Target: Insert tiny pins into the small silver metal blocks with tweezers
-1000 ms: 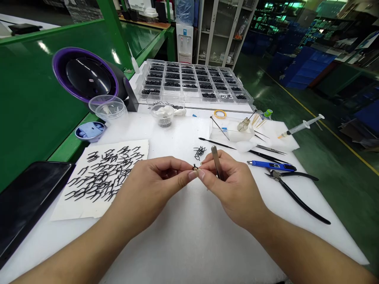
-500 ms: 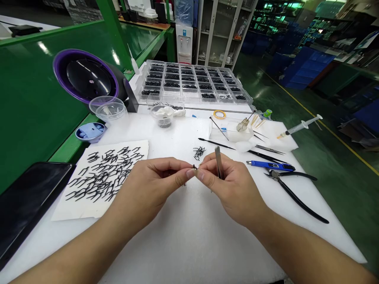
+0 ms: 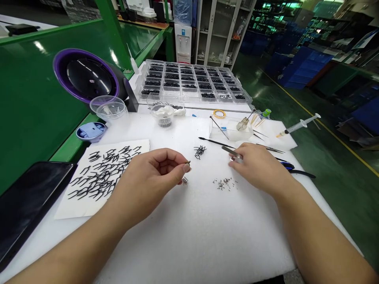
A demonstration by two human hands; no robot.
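Fingers of the left hand [image 3: 151, 173] pinch a small black part [image 3: 188, 162] above the tabletop [image 3: 192, 236] middle; the right hand [image 3: 260, 167], fingers closed on tweezers [image 3: 232, 152], sits nearer the scattered grey bits [image 3: 224, 183] lying between both hands.

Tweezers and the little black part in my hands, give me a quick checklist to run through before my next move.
1. The left hand pinches the small black part at its fingertips: ok.
2. The right hand grips the tweezers: ok.
3. Nothing caught in the tips of the tweezers: cannot tell, too small.
4. The tiny loose pieces lie in plain sight on the white mat, between the hands: ok.
5. The cluster of black parts lies clear of both hands: ok.
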